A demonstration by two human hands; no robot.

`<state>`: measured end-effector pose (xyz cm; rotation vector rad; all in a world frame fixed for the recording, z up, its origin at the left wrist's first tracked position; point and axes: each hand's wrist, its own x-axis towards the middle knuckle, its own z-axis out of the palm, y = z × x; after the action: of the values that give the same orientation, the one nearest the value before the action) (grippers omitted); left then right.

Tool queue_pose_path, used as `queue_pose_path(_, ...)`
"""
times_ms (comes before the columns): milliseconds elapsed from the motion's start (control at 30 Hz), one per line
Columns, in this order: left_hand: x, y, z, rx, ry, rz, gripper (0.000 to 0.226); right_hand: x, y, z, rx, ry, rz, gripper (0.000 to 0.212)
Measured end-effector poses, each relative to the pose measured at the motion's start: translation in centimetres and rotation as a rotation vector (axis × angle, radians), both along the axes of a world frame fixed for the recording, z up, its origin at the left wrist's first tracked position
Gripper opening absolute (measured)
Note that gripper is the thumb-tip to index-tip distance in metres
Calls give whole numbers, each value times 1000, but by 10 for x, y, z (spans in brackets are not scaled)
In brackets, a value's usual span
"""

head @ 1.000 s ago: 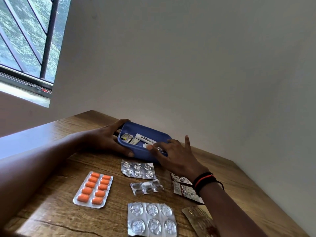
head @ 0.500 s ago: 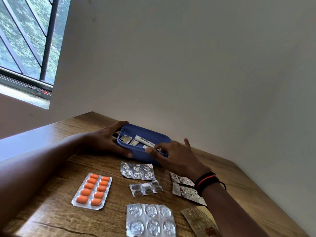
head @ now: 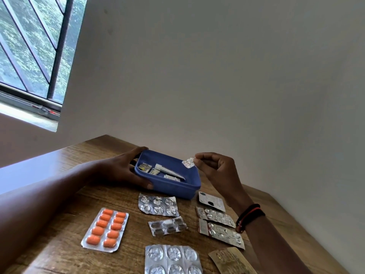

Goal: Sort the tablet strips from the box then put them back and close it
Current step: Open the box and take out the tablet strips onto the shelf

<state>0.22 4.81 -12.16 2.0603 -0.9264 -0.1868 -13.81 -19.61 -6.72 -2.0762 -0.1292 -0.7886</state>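
Note:
An open blue box (head: 173,185) stands on the wooden table (head: 65,244) with a white tube and a few small packets inside. My left hand (head: 126,171) grips the box's left end. Above the box's right side, my right hand (head: 215,169) pinches a small crumpled silver strip piece (head: 188,162) between thumb and forefinger. Laid out in front of the box are an orange tablet strip (head: 105,230), a silver strip (head: 158,203), a small dark-tablet strip (head: 167,225), a large silver strip (head: 172,260), and several strips on the right (head: 219,224).
A gold foil strip (head: 231,261) lies at the bottom right by my right forearm. A white wall rises close behind the table, with a barred window (head: 33,52) at the upper left. The table's right edge runs diagonally behind my right arm.
My right hand has come up out of the box holding a small silver strip piece. My left hand has stayed on the box's left end.

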Motion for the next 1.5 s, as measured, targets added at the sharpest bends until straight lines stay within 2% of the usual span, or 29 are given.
queue_pose_path(133,1,0,-1,-9,14,-8,121,-5,7,6,119,-44,79,27)
queue_pose_path(233,1,0,-1,-15,18,-11,121,-7,11,8,140,-55,98,42)
queue_pose_path(300,1,0,-1,-17,20,-17,116,-8,13,7,143,-62,111,45)
queue_pose_path(500,-1,-1,1,-23,25,-30,98,-10,15,8,134,-102,172,30)
queue_pose_path(667,0,0,0,-24,9,-28,107,-7,8,5,-2,-154,153,28)
queue_pose_path(833,-1,0,0,-32,7,-28,107,-5,-3,5,-52,-121,131,29)
queue_pose_path(967,1,-1,-1,-19,5,-17,106,-12,-21,11,-65,9,89,16)
queue_pose_path(1067,1,-1,-1,-35,2,-29,100,-20,-40,19,-24,106,43,16)
queue_pose_path(1200,2,-1,-2,-51,7,-31,100,-28,-73,24,-102,252,-146,15)
queue_pose_path(1300,2,-1,-3,-60,6,-36,97,-33,-98,20,-152,454,-292,11)
queue_pose_path(1400,1,-1,-1,-64,6,-38,95,-36,-113,11,-187,717,-317,12)
queue_pose_path(1500,-1,-1,1,-74,13,-44,95,-32,-119,2,-216,818,-308,14)
